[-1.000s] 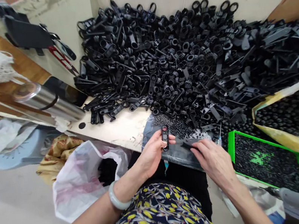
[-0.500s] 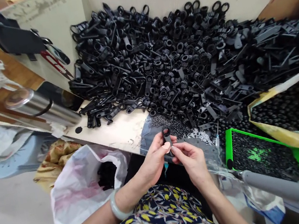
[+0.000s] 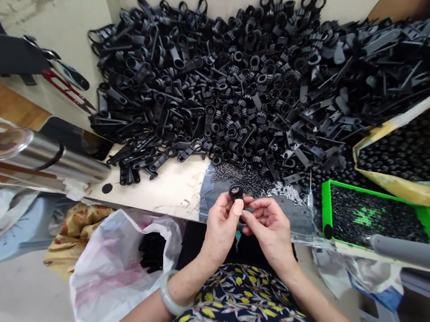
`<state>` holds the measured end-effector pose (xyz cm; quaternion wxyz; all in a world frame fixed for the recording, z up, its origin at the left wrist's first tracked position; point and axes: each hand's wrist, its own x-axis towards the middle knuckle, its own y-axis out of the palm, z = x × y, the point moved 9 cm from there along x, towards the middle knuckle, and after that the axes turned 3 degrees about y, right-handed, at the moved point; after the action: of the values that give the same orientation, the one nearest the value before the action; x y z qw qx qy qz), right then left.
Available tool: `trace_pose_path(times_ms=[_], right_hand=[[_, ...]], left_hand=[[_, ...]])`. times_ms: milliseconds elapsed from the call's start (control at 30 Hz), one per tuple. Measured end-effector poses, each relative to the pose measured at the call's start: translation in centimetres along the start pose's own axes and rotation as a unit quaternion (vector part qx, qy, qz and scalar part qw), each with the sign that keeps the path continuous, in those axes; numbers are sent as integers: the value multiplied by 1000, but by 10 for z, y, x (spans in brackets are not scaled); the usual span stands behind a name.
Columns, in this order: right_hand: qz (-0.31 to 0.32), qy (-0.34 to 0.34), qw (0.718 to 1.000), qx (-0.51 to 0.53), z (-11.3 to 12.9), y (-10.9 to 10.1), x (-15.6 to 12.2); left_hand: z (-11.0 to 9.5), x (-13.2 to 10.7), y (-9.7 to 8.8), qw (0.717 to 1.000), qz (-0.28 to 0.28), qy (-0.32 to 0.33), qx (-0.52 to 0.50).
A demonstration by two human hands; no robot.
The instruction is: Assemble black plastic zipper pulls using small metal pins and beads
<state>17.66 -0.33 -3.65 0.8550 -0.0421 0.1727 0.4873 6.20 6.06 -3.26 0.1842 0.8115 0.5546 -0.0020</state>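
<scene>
A black plastic part with a ring-shaped end (image 3: 235,191) is gripped between the thumb and fingers of my left hand (image 3: 222,224). The ring points away from me, and fingers cover most of the rest. Close against it on the right is my right hand (image 3: 268,229), its thumb and fingers closed at the part's near end; what they pinch there is hidden. Just beyond my hands, small metal pins (image 3: 286,191) and tiny dark pieces (image 3: 237,173) lie on a dark mat (image 3: 208,189).
A large heap of black plastic parts (image 3: 202,86) fills the bench. To the right are a green tray (image 3: 328,211) of small black pieces, a yellow-edged sack (image 3: 421,187) and a grey bar (image 3: 415,248). A steel flask (image 3: 49,155) and white bag (image 3: 103,284) are at left.
The black part has tilted, so its ring now faces up more and its flat arm is mostly hidden. My right fingers have shifted slightly. The view has moved a little.
</scene>
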Motion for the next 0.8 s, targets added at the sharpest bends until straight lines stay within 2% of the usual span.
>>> trace_pose_path(times_ms=[167,300,367,467,533,633,733,800], right_hand=[[12,-33,995,-95,-3,-3,-4],[26,-84,978,-190,8,-2,-2],[70,-90,968,-224,13,5,1],[170,-109,941,-272,16,21,3],[213,-126,929,-274,18,27,2],[229,-138,934,-238,17,29,-1],[211,-139,944,-211,15,29,-5],[184,-140,952,-203,14,26,-8]], left_hand=[[-3,-1,-5,1000,-22,3,-9],[4,-3,-3,995,-21,-50,-87],[5,-5,-5,992,-17,-68,-104],[3,-7,-12,993,-17,-74,-88],[2,-9,-13,993,2,-88,-84],[-2,-12,-10,992,33,-93,-77],[-8,-13,-10,996,26,-65,-57],[-7,-14,-9,996,22,-68,-62]])
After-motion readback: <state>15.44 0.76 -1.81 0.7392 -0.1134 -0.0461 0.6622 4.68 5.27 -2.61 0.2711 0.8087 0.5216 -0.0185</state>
